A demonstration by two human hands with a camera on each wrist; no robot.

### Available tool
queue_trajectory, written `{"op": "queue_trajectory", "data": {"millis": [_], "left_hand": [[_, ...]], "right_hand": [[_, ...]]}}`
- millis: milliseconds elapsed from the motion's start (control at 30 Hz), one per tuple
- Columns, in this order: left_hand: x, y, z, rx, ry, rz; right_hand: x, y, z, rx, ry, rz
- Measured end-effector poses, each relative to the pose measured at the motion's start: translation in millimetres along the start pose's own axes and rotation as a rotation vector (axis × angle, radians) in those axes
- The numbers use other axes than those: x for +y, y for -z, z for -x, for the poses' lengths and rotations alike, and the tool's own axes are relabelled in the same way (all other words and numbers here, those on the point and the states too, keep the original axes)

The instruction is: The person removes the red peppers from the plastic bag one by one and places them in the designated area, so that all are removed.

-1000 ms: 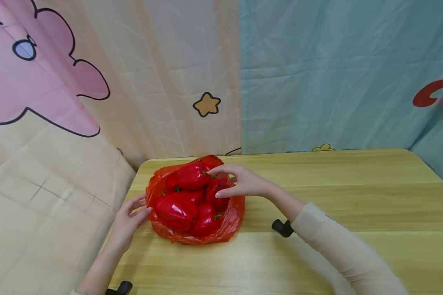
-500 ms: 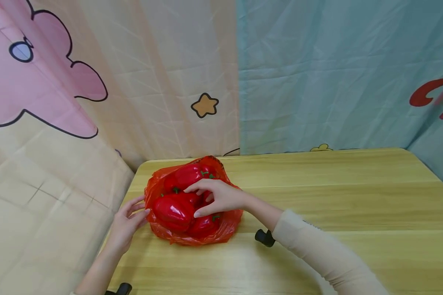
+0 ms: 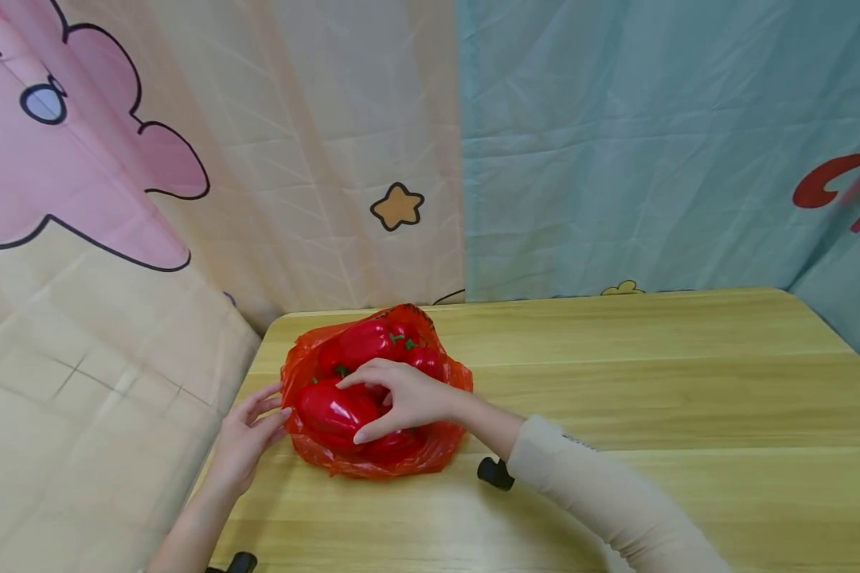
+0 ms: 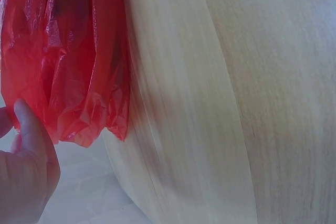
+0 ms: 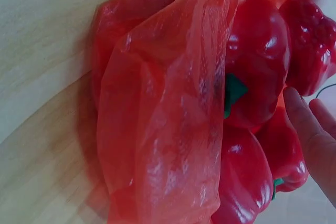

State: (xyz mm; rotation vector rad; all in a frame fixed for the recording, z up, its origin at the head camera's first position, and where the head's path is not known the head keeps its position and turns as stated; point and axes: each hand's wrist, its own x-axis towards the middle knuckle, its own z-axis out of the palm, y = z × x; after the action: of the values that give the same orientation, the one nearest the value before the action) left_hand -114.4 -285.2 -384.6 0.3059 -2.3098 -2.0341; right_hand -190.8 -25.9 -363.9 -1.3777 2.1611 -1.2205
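A red plastic bag (image 3: 444,446) sits at the left end of the table, its mouth wide and several glossy red bell peppers with green stems inside. My left hand (image 3: 247,438) pinches the bag's left edge between thumb and fingers; the left wrist view shows its thumb against the crinkled plastic. Over the peppers, my right hand (image 3: 408,398) has thumb and fingers spread apart, close above the front-left bell pepper (image 3: 333,410) and hiding part of it. In the right wrist view, its thumb (image 5: 302,111) is right beside a bell pepper (image 5: 260,56).
The wooden table (image 3: 652,382) extends far to the right. Behind it hangs a printed curtain (image 3: 580,159), and a pale cloth (image 3: 79,398) drapes along the left side. Black wrist-camera mounts (image 3: 497,473) show below the wrists.
My right hand has moved left and toward the front, from the right-hand peppers to above the front-left one. The left hand and the bag have stayed in place.
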Motion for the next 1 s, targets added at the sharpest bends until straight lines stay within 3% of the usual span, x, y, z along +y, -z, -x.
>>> {"op": "queue_trajectory", "data": {"millis": [333,700,1000], "left_hand": [[-0.4,-0.3,-0.1,-0.002,0.013,0.015],[0.0,-0.4,0.0,0.009,0.012,0.042],[-0.9,-1.9,0.9,0.015,-0.004,0.07]], "right_hand": [[-2.4,-9.7,-6.5,0.014,-0.059,0.081],[-5.4,-14.4,-13.7,0.052,-0.114,0.088],[-4.6,-14.6,-14.5,0.075,-0.226,-0.124]]}}
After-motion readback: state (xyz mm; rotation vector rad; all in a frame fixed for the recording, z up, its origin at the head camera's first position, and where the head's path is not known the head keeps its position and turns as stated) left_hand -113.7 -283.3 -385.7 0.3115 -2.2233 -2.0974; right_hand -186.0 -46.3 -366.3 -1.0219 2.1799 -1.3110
